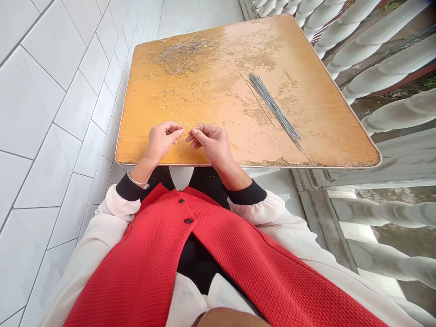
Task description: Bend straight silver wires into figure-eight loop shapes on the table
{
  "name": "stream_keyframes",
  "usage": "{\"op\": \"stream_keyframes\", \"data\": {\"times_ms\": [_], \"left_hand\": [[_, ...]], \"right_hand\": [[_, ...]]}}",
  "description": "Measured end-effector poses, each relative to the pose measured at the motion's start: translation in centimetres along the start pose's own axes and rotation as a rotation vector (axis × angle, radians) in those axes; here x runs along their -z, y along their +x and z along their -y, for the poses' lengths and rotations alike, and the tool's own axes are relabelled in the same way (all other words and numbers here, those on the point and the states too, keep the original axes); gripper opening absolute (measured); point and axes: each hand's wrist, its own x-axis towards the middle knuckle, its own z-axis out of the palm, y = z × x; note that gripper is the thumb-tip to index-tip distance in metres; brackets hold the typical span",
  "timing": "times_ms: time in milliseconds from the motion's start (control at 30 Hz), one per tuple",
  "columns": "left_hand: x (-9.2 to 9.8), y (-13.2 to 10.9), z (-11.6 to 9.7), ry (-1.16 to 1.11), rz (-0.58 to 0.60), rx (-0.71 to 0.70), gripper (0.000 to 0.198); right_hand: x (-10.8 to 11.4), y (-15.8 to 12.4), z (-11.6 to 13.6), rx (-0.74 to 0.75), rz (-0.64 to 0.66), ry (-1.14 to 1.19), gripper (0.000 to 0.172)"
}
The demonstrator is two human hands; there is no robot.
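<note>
Near the table's front edge, my left hand [161,141] and my right hand [214,141] are close together, fingertips pinched. Between them is a thin metal wire [176,117], with bent ends sticking up past the fingers; its lower part is hidden by the fingertips. Just beyond my hands lie several wire pieces bent into looped figure-eight shapes [193,92], set roughly in a row. Farther back is a tangled heap of curled wires [185,52]. To the right rests a bundle of straight grey wires [274,108], with a single straight wire [258,100] beside it.
The wooden table [316,104] has a worn, peeling top and rounded corners. A white tiled wall [54,100] runs close along the left. White balusters [368,54] stand along the right side.
</note>
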Motion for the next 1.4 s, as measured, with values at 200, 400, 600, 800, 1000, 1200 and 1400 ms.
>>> {"op": "stream_keyframes", "data": {"times_ms": [200,400,600,800,1000,1200,1400], "left_hand": [[0.3,-0.3,-1.1,-0.142,0.064,0.096,0.012],[0.3,-0.1,-1.0,-0.153,0.104,0.091,0.015],[-0.4,0.4,-0.4,-0.137,0.048,0.038,0.023],[0.1,1.3,-1.8,-0.029,0.184,0.028,0.020],[0.1,1.6,-2.9,0.016,0.414,0.087,0.014],[0.1,1.4,-1.2,-0.120,0.432,0.143,0.025],[-0.2,0.4,-0.5,-0.268,0.507,0.376,0.062]], "right_hand": [[-0.3,0.2,-0.1,0.011,-0.021,-0.059,0.027],[-0.2,0.0,-0.4,0.086,-0.005,-0.172,0.029],[-0.2,-0.2,-1.5,0.241,-0.061,-0.384,0.030],[1.6,1.3,-0.1,0.088,0.051,-0.179,0.045],[2.5,3.6,3.6,-0.033,0.121,-0.115,0.027],[1.5,3.9,4.0,-0.112,0.189,-0.029,0.027],[1.3,4.0,3.7,-0.098,0.159,0.027,0.020]]}}
